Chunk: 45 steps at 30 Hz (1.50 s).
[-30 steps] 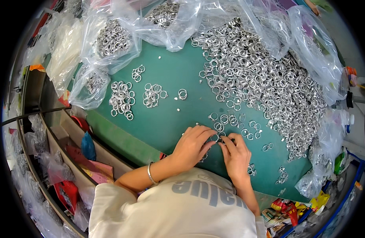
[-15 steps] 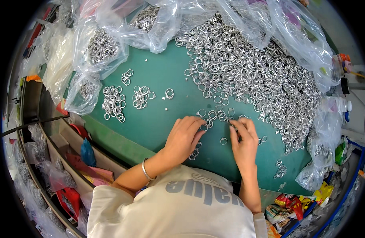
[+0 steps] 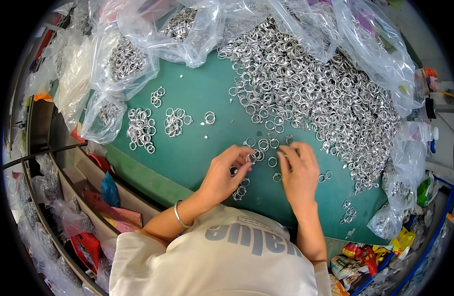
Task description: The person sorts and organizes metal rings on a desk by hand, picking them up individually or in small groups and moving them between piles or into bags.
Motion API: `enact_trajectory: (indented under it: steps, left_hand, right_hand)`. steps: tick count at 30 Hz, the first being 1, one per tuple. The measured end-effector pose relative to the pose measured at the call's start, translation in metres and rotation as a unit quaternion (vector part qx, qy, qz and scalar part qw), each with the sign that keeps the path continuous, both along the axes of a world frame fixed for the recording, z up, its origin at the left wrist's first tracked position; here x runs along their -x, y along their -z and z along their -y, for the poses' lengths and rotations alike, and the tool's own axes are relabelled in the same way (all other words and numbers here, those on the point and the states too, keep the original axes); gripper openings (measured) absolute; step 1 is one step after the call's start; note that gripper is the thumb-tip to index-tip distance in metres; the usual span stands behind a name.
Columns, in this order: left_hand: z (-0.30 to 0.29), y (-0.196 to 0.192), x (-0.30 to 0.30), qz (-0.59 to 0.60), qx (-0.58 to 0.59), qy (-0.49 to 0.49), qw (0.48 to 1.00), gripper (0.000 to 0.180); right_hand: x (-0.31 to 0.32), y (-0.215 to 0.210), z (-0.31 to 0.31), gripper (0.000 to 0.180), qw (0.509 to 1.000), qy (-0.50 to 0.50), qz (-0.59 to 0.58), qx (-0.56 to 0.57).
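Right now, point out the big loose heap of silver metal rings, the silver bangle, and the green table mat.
big loose heap of silver metal rings (image 3: 311, 93), head view, heap's middle.
silver bangle (image 3: 178, 215), head view, band on left wrist.
green table mat (image 3: 197, 158), head view, bare patch.

Both hands (image 3: 264, 172) on loose metal rings (image 3: 263, 148), green mat (image 3: 202, 93).

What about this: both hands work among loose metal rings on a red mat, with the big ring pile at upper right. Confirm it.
Not quite. The mat is green, not red, as the head view shows. The rest stands: the left hand and right hand work among loose rings, and the big ring pile lies at upper right.
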<state>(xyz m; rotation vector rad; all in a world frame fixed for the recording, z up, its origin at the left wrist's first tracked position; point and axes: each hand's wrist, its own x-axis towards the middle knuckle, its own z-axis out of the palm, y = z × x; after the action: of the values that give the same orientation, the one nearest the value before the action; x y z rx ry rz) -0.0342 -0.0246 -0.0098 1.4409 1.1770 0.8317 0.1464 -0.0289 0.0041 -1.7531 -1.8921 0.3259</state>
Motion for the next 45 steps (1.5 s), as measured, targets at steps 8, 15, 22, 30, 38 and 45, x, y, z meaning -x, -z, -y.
enact_trajectory:
  steps: [8,15,22,30,38,45]
  left_hand:
    - [-0.006,-0.005,0.008,0.012,0.033,0.020,0.999,0.031]
    - [-0.025,0.000,0.011,0.268,0.278,0.029,0.922,0.018]
    - [-0.059,0.001,-0.020,-0.135,-0.108,0.089,0.981,0.013]
    - [-0.072,0.021,-0.040,-0.285,-0.240,0.114,0.921,0.011]
    - [-0.066,-0.001,-0.009,0.248,0.356,0.121,0.893,0.012]
    - [-0.018,-0.035,-0.012,0.024,0.083,0.221,0.971,0.007]
  right_hand:
    - [-0.010,0.012,-0.004,0.008,0.998,-0.061,-0.012,0.014]
    - [-0.033,0.004,0.002,0.005,0.567,0.086,-0.776,0.265]
    - [-0.033,-0.004,-0.001,0.008,0.893,0.055,-0.352,0.276]
    - [0.002,0.024,-0.033,0.013,0.998,0.013,0.050,0.021]
    - [-0.031,0.004,-0.007,0.008,0.699,0.061,-0.666,0.255]
    - [-0.012,0.009,0.018,0.013,0.543,0.092,-0.783,0.290]
